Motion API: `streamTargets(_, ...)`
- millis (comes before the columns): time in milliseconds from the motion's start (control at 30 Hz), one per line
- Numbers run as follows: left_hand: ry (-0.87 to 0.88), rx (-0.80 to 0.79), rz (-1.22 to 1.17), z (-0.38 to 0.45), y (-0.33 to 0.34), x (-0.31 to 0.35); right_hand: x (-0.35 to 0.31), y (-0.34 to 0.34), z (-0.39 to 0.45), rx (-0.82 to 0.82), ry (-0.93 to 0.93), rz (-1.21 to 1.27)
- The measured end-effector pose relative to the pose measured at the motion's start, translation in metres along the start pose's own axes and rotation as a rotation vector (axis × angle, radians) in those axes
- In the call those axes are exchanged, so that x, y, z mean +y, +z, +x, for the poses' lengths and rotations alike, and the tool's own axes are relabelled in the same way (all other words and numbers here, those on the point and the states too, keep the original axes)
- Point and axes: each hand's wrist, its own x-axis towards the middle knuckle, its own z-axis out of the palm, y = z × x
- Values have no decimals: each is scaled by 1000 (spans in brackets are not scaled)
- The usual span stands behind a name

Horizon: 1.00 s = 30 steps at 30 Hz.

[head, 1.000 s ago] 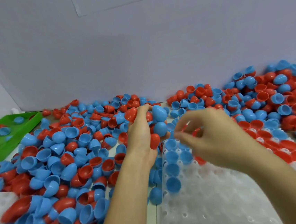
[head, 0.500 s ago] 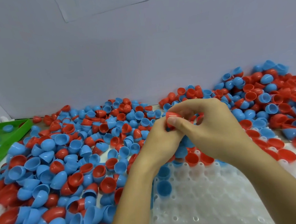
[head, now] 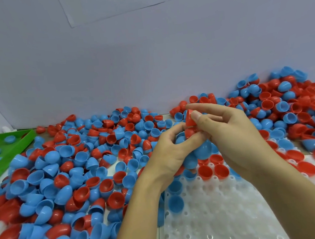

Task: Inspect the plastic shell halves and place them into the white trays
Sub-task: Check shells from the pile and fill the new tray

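Observation:
My right hand (head: pixel 231 133) pinches a red shell half (head: pixel 189 118) between thumb and forefinger, held above the table's middle. My left hand (head: pixel 172 152) is curled round several shell halves, blue ones (head: pixel 202 149) and a red one (head: pixel 189 132), just under the right hand's fingers. Both hands touch each other. Below them lies the white tray (head: pixel 220 219) with round holes; a few blue halves (head: pixel 175 204) and red halves (head: pixel 205 172) sit in its far rows.
A loose heap of red and blue shell halves (head: pixel 62 176) covers the table left of the tray, and another heap (head: pixel 295 106) rises at the back right. A green tray (head: pixel 4 151) holding a few halves stands at the far left. A grey wall closes the back.
My hands came together above the tray. The right hand took a red half from the left hand's handful and lifted it slightly. The camera tilted upward.

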Motion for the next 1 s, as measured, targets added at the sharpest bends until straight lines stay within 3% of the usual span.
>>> streamTargets(200,-24,-5,-87,3,-4,-4,-5,-4,3,68,45,155)
streamTargets(333,-46,74,-227,4,-8,-4,-4,-5,7,184,45,300)
streamTargets(433,-81,130,-348,3,-10,-2,2,-4,8,167,40,334)
streamTargets(700,-131,284,-533,5,-14,-1,10,1,-2,-97,-66,-239)
streamTargets(900,-162,317,-517,5,-17,-1,7,-3,-1,-237,-70,-363)
streamTargets(1000,-169,293,-498,5,-18,-2,5,-4,0,-258,-95,-299)
